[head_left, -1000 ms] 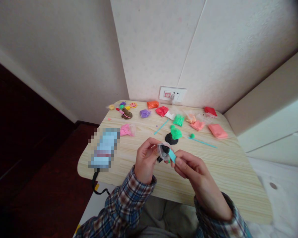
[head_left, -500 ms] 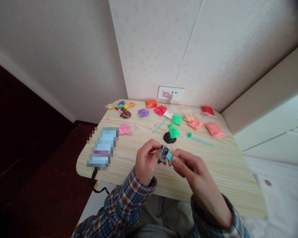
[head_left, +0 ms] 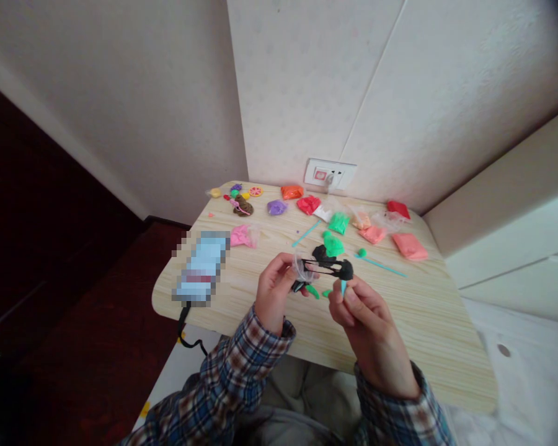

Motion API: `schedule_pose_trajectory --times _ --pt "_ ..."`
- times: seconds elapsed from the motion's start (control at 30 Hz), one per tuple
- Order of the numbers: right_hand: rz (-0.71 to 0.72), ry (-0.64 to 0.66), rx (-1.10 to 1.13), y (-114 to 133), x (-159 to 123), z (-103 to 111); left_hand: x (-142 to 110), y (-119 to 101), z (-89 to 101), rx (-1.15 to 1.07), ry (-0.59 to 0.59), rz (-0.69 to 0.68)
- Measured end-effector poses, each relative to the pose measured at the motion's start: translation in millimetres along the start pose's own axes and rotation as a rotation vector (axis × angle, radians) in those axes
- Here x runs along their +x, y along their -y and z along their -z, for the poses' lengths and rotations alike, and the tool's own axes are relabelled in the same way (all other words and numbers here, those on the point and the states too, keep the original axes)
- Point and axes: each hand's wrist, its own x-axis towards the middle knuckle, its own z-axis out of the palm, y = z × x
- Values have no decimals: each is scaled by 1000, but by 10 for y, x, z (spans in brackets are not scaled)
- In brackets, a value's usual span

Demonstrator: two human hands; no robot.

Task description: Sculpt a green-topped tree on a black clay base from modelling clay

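Note:
My left hand is closed around a clear plastic bag with black clay in it. Pinched in my right hand is a light blue modelling tool, its upper end covered by a lump of black clay. Sticky black strands stretch between the bag and that lump. Just beyond the hands, a black piece lies on the table with a bright green lump against it. Thin green pieces show on the tabletop between my hands.
On the wooden table lie bagged clays, including pink, purple and coral. A blue stick lies at right beside a green ball. A blurred-out phone with a black strap is at left. Behind is a wall socket.
My right hand has drawn the blue tool away from the bag, pulling out black clay that stretches in strands. Green pieces formerly hidden by the hands now show. The view has shifted slightly.

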Motion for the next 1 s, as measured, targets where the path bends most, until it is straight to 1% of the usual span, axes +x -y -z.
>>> schedule_pose_trajectory --times 0.1,0.17,0.2,0.27,0.33,0.37,0.4,0.47,0.53,0.6,0.63,0.7,0.77,0.8,0.83,0.87,0.9,0.93,0.97,1.0 --pt "69 -91 -95 111 -46 102 88 -54 219 234 -15 -28" --pt "105 -128 -198 181 -79 164 166 -98 408 437 -64 -75" --pt "111 -130 -248 206 -94 187 201 -122 496 548 -118 -130" --pt "98 -109 -336 229 -118 210 252 -165 632 798 -199 -308" --pt "80 -93 -391 226 -134 201 273 -191 694 1061 -224 -442" --pt "77 -96 -405 223 -137 185 277 -194 699 1185 -225 -475" --pt "80 -101 -413 223 -139 162 279 -191 692 1295 -219 -484" --pt "102 -119 -418 245 -138 100 286 -167 662 1456 -196 -448" --pt "139 -147 -417 295 -135 17 298 -135 636 1540 -168 -386" --pt "188 -182 -394 358 -132 -83 307 -117 623 1571 -170 -345" --pt "219 -199 -373 387 -129 -135 305 -119 619 1565 -181 -342" --pt "266 -219 -335 424 -114 -234 280 -152 603 1493 -212 -384" --pt "248 -207 -359 422 -84 -310 220 -227 564 1313 -222 -478" --pt "218 -190 -397 405 -64 -337 176 -278 535 1178 -202 -524" --pt "180 -171 -446 380 -43 -358 125 -334 500 1010 -148 -569" --pt "148 -150 -495 346 -21 -375 70 -391 462 817 -62 -564" --pt "123 -127 -537 306 -2 -391 15 -443 424 608 41 -503" --pt "108 -105 -568 262 16 -408 -35 -489 390 396 144 -413" --pt "96 -79 -590 216 31 -427 -78 -525 363 231 225 -321" --pt "82 -50 -607 171 44 -450 -110 -550 347 124 258 -253"
